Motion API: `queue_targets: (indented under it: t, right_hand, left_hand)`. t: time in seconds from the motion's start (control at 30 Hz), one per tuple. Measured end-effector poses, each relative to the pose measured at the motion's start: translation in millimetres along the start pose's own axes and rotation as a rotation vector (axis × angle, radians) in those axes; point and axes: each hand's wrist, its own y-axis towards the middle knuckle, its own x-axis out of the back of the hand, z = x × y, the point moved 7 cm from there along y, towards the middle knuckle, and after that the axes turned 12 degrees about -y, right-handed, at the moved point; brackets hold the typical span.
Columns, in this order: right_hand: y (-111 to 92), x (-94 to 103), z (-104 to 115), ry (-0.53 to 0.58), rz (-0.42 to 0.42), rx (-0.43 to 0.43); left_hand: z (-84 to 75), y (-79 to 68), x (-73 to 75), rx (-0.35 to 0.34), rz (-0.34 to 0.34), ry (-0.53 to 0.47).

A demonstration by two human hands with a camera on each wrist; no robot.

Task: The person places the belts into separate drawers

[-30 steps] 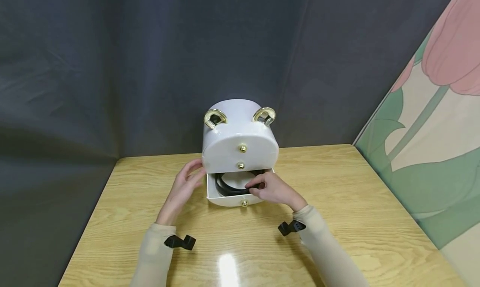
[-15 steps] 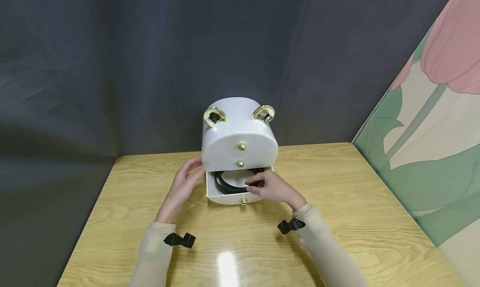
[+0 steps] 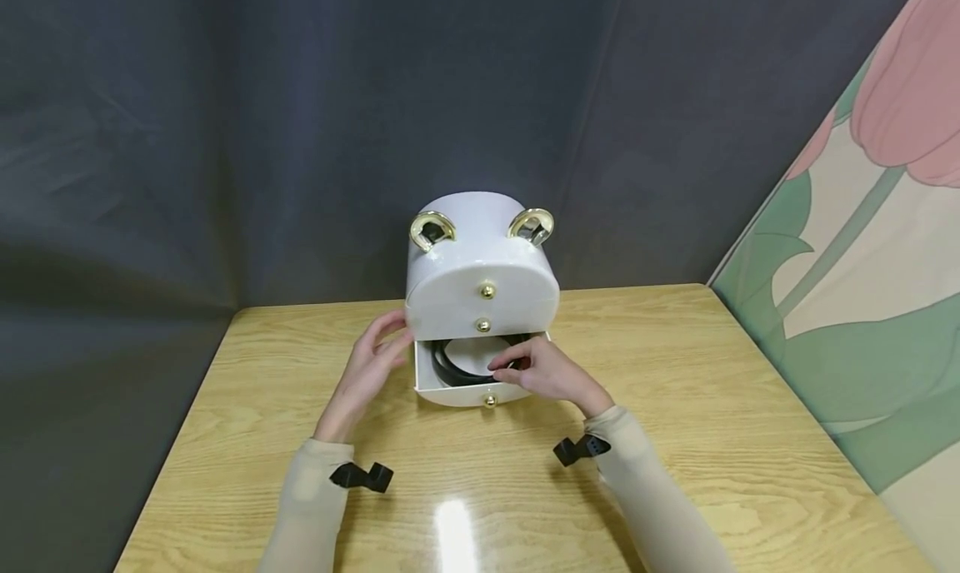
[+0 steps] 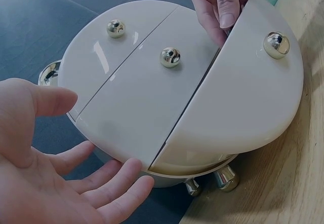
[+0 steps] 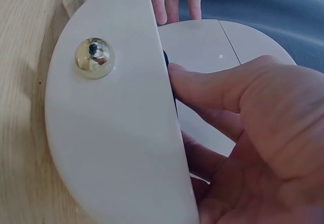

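A rounded white drawer box [image 3: 476, 252] with gold ear-like rings stands on the wooden table. Its bottom drawer [image 3: 422, 371] is pulled out and holds a coiled black band [image 3: 450, 371]. My right hand [image 3: 551, 375] reaches in over the drawer's front right, thumb and fingers pinching the coil. In the right wrist view, the drawer front [image 5: 116, 113] hides most of the band beside my thumb. My left hand [image 3: 367, 371] is by the box's left side. The left wrist view has its fingertips [image 4: 136, 166] at the edge of the box, fingers spread and loosely bent.
Gold ball knobs [image 3: 487, 291] sit on the drawer fronts, and short gold feet [image 4: 226, 177] support the box. A dark curtain [image 3: 405, 98] hangs right behind. To the right is a tulip-patterned cloth [image 3: 847, 248]. The wooden table [image 3: 675, 373] extends on both sides.
The head view shifts slightly. Both hands keep almost the same place, my right at the coil in the drawer and my left at the box's side.
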Motion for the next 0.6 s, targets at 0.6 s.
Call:
queue_targets:
  t: [0.6]
  right_hand:
    - [0.1, 4.5, 1.3, -0.072, -0.035, -0.152]
  left_hand:
    - [-0.1, -0.9, -0.9, 0.008, 0.013, 0.001]
